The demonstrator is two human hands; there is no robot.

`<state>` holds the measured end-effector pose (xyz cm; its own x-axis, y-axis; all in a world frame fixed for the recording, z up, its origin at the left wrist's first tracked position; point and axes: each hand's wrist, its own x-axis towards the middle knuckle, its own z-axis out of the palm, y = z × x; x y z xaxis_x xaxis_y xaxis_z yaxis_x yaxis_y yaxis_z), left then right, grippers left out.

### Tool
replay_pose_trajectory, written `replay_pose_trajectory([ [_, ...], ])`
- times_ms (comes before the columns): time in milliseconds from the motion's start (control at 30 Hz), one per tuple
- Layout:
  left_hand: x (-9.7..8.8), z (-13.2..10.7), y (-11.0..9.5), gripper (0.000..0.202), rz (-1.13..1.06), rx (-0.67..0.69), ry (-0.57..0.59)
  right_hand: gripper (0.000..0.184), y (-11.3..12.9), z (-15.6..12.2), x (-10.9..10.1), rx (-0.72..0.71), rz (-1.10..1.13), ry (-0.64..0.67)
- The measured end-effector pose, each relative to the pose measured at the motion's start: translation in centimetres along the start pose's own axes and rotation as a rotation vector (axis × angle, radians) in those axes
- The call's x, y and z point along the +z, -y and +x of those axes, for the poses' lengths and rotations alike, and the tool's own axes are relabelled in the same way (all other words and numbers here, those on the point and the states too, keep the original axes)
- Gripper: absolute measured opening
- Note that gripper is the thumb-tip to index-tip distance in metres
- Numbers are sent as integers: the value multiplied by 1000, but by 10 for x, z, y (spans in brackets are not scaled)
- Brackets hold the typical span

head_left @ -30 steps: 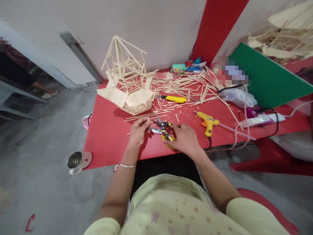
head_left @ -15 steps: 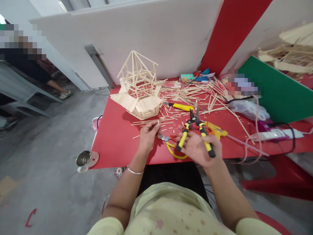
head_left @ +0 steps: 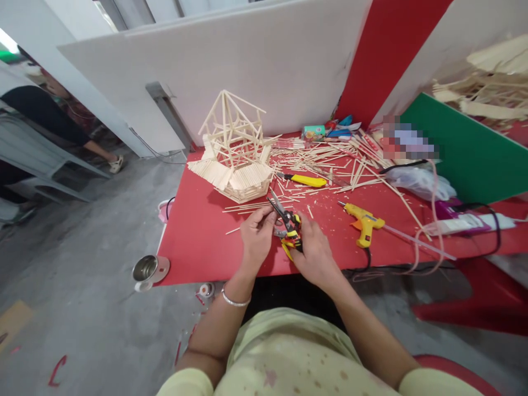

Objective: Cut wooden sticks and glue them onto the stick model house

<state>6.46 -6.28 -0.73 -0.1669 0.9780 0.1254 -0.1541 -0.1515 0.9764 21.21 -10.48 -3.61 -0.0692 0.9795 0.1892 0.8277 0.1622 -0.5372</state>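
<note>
My right hand [head_left: 315, 250] is wrapped round the yellow-and-black handles of a pair of cutting pliers [head_left: 284, 214]. The dark jaws point up and to the left, close beside my left hand [head_left: 258, 236]. That hand is closed in a pinch, thumb against fingers, on a short wooden stick that is mostly hidden now. Beneath the pliers, partly covered, lie yellow-handled scissors [head_left: 285, 250] on the red table [head_left: 198, 247]. Just beyond my hands stands a model building [head_left: 235, 148] of pale sticks, with an open pointed frame on top.
Loose sticks [head_left: 313, 157] are strewn behind, around a yellow utility knife [head_left: 306, 180]. A yellow glue gun [head_left: 365, 223] lies to the right, its cord over the front edge. A metal cup [head_left: 150, 269] is at the left corner. A green board [head_left: 466, 148] leans at the right.
My right hand has swung left, bringing the pliers from an open palm into a closed grip beside my left hand. The glue gun is now uncovered. My left hand has barely shifted.
</note>
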Motion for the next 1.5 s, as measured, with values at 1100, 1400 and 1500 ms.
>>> replay_pose_trajectory([
  [1100, -15, -10, 7, 16, 416, 375, 4, 73, 18, -13, 13, 17, 11, 44],
  [1400, -11, -14, 12, 15, 432, 427, -1, 73, 10, -22, 20, 19, 197, -8],
  [1500, -9, -14, 14, 15, 420, 432, 0, 68, 9, -23, 21, 57, 253, 4],
])
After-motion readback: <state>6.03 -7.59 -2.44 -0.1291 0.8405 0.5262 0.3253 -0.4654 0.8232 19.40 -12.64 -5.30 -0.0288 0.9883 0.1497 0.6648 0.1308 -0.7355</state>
